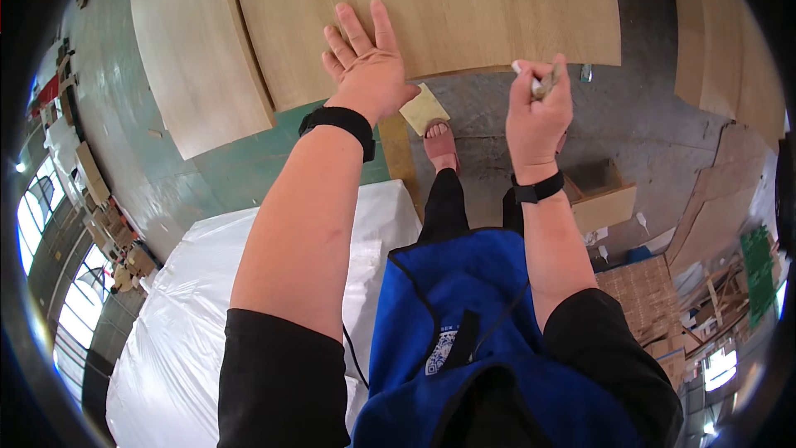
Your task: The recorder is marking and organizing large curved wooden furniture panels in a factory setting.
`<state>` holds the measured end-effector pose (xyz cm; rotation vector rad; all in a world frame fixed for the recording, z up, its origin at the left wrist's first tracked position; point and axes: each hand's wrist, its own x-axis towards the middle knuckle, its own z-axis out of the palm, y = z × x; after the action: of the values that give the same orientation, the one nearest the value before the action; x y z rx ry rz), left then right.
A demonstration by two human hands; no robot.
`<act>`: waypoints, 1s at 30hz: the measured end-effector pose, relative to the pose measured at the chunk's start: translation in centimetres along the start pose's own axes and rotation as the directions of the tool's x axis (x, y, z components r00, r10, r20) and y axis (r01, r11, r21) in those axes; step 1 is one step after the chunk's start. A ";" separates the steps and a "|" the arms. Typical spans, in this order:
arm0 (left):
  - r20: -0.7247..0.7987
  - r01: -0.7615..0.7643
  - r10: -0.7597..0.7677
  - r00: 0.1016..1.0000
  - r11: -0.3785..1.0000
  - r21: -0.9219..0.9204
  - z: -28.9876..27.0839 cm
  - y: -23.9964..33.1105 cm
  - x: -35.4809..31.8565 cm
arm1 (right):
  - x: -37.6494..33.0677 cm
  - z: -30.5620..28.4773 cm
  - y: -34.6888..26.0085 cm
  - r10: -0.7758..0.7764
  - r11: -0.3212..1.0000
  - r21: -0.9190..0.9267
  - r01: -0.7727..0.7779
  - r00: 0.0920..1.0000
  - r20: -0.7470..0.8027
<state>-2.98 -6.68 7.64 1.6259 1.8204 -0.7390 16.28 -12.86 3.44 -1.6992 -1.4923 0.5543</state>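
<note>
My left hand (365, 70) lies with its fingers spread on a light wood-grain panel (464, 8), close to the panel's near edge. Its thumb points right, past that edge. My right hand (539, 120) is closed in a pinch just off the panel's near edge, farther right. A small white stick-like thing (536, 85) shows between its fingers, along with a brownish bit. The fingers cover most of it, so its exact kind cannot be made out. Both wrists wear black bands.
A paler board (186, 41) lies left of the panel. White plastic sheeting (191, 282) covers something low at the left. A yellow sheet (425, 109) lies by my foot. An open wooden box (605, 203) sits at the right, with more boards (713, 41) beyond.
</note>
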 end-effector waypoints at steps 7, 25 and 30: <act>0.007 0.003 -0.003 1.000 1.000 0.011 0.0 0.6 0.1 | -0.2 1.5 -1.5 0.001 1.000 -0.006 -0.001 1.000 0.004; 0.053 0.046 -0.047 0.997 0.999 0.007 -0.4 0.7 0.2 | 0.0 1.9 -1.7 -0.003 1.000 -0.002 0.003 1.000 0.012; 0.068 0.040 -0.039 0.997 0.999 -0.005 -0.4 0.6 0.2 | 2.5 -2.7 1.8 0.056 0.993 -0.101 -0.060 0.998 -0.037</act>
<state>-2.38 -6.16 7.73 1.5460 1.8093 -0.7953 19.96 -11.23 4.05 -1.8270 -1.4734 0.4841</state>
